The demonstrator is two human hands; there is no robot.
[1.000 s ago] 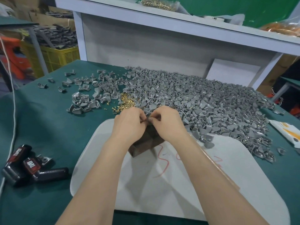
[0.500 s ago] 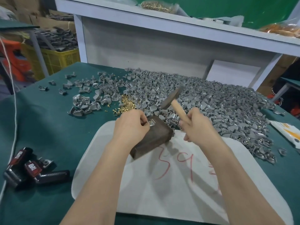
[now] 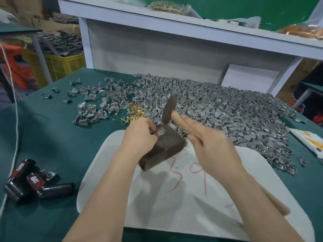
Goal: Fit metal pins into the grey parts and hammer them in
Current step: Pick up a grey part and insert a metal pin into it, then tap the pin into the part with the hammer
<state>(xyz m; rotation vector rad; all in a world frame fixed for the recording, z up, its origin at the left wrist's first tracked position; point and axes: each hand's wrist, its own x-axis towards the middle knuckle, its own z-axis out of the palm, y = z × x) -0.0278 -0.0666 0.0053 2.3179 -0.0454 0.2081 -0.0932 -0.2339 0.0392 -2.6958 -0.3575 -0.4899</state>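
Note:
My left hand pinches a small grey part against the top of a dark brown block. My right hand, blurred by motion, grips the wooden handle of a hammer. The hammer's dark metal head hangs just above the grey part. A big heap of loose grey parts covers the table behind the block. A small pile of brass pins lies just behind my left hand. Whether a pin sits in the held part cannot be made out.
The block stands on a white board with red scribbles, on a green table. Several grey parts lie apart at the left. Black and red devices and a white cable lie at the left edge. A white and orange packet lies at the right.
My right hand left the part, raised the hammer, and has now swung its head left, down over the part. My left hand stays on the part.

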